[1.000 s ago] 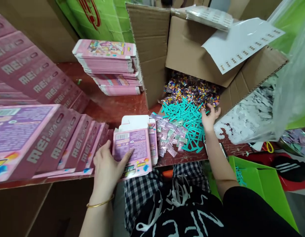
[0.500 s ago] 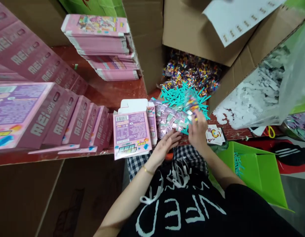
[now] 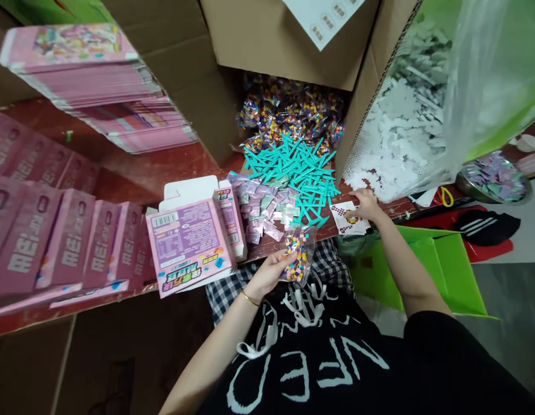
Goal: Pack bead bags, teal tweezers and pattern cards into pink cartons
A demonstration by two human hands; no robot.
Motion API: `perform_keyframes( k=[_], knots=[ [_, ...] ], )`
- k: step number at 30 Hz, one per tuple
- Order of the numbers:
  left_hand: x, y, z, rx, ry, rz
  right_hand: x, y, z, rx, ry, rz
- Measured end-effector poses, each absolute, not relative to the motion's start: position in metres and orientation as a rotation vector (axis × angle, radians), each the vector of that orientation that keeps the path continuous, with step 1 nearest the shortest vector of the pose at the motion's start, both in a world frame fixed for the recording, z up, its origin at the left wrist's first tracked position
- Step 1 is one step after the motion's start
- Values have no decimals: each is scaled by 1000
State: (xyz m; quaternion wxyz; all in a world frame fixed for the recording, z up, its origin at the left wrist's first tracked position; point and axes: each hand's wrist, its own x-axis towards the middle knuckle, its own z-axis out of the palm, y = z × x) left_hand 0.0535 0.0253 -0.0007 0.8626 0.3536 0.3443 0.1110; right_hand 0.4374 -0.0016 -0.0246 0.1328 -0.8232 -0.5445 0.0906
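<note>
In my left hand (image 3: 271,274) is a clear bag of small coloured beads (image 3: 296,265), pinched at its left side, just past the table edge. My right hand (image 3: 365,204) is over a small stack of printed cards (image 3: 342,218) with pixel patterns, fingers apart and fingertips at the cards. Between the hands, turquoise plastic sticks (image 3: 293,167) lie in a heap. Small pink and green sachets (image 3: 265,202) are spread to their left. An upright pink box (image 3: 189,242) with its flap raised stands left of my left hand.
More bead bags (image 3: 293,109) fill the carton (image 3: 285,40) behind the sticks. White pieces (image 3: 406,132) lie in a lined carton at right. Pink boxes (image 3: 72,236) stand in rows at left. Flat boxes (image 3: 98,86) are stacked behind. A green bin (image 3: 449,271) sits below right.
The bead bag has passed from my right hand into my left and come toward my body. My right hand has moved right to the cards. The view has shifted right.
</note>
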Motion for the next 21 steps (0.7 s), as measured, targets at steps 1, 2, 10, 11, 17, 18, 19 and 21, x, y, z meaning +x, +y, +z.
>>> perform_keyframes(
  k=[1, 2, 10, 11, 17, 18, 19, 21],
  knots=[
    [53, 25, 0, 764, 723, 232, 441, 7, -25, -2353, -1679, 345],
    [53, 25, 0, 780, 738, 236, 444, 14, -24, -2316, -1733, 447],
    [54, 34, -6, 799, 860, 314, 455, 30, -11, -2178, -1581, 860],
    [55, 36, -6, 804, 867, 309, 456, 27, -9, -2158, -1578, 856],
    [57, 39, -2, 781, 889, 337, 492, 17, 13, -1965, -1366, 803],
    [56, 39, -1, 777, 893, 345, 503, 22, 17, -1918, -1204, 728],
    [55, 39, -1, 775, 897, 356, 513, 30, 19, -1877, -1037, 635],
    [54, 39, 1, 777, 902, 385, 530, 55, 22, -1843, -790, 458]
  ],
)
